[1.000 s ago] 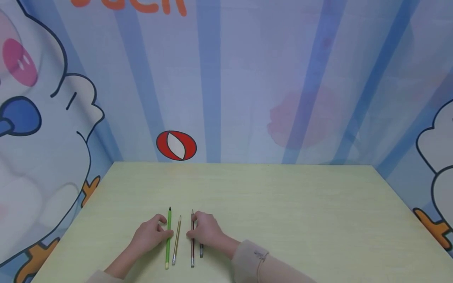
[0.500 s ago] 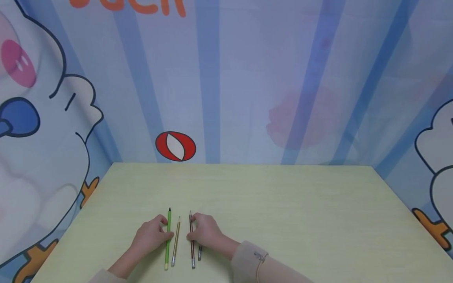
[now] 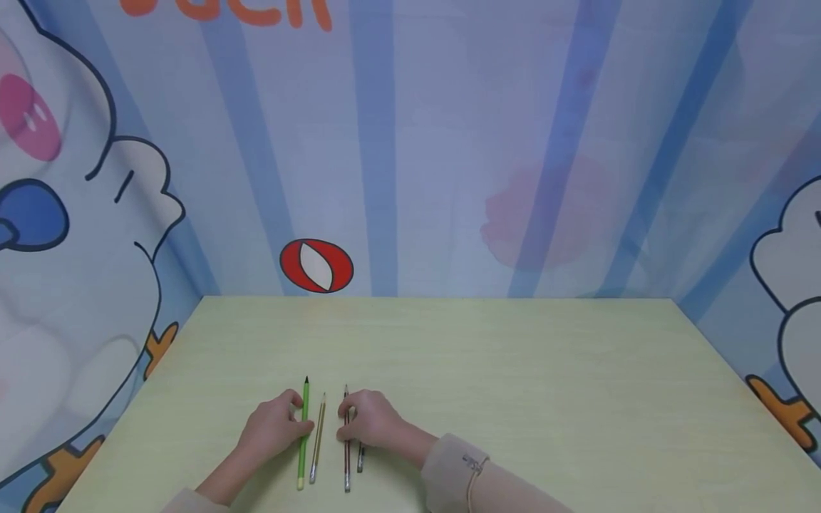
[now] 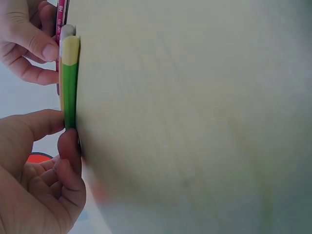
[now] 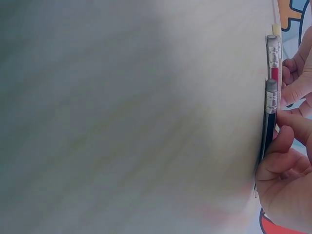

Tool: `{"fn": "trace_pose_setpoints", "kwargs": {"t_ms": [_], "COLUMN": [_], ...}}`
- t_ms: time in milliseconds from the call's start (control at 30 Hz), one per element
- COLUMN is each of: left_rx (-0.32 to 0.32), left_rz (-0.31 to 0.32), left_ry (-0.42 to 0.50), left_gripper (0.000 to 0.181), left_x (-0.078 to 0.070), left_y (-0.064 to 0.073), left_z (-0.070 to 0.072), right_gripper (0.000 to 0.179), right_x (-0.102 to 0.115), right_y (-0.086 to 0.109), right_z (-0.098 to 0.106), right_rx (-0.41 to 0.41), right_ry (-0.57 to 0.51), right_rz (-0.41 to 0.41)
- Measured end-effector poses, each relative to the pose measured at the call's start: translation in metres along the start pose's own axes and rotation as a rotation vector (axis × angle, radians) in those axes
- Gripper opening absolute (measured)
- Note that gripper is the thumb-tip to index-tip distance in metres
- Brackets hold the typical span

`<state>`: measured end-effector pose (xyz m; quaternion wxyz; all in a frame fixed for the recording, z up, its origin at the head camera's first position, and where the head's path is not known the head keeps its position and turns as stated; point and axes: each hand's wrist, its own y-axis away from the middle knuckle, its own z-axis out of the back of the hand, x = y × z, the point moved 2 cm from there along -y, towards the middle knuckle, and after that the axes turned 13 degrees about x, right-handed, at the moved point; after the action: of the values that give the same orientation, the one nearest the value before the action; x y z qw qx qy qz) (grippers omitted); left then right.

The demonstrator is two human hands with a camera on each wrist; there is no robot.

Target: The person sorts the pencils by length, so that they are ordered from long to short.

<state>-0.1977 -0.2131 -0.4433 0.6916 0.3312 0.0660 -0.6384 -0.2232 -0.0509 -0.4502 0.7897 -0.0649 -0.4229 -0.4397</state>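
Observation:
Pencils lie side by side, roughly upright in the head view. My left hand (image 3: 272, 426) pinches the green pencil (image 3: 302, 459), thumb across it and index finger on its far side. Just right of that lies a thinner gold-coloured pencil (image 3: 317, 443). My right hand (image 3: 372, 419) curls its thumb and index finger over the dark red pencil (image 3: 347, 470). A black pencil (image 5: 269, 129) with a metal-banded eraser runs under the same hand, partly hidden by the fingers. Eraser ends face me.
The pale yellow-green table (image 3: 513, 392) stretches to the right and behind the pencils. A blue striped cloth backdrop (image 3: 436, 142) with cartoon figures stands along its far edge and sides.
My right index finger has shifted left over the dark red pencil. That pencil and the black one sit slightly farther left. My left hand has hardly moved.

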Motion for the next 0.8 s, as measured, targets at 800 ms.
{"fn": "trace_pose_setpoints", "kwargs": {"t_ms": [800], "left_rx": [-0.013], "left_rz": [-0.027], "left_ry": [0.001], "left_gripper": [0.035], "left_x": [0.0034], "left_y": [-0.0016], "left_z": [-0.0023], "right_gripper": [0.036], "right_x": [0.0034], "right_y": [0.0026], "right_z": [-0.0014], "right_rx": [-0.067], "right_ry": [0.018], "right_rz": [-0.08]}}
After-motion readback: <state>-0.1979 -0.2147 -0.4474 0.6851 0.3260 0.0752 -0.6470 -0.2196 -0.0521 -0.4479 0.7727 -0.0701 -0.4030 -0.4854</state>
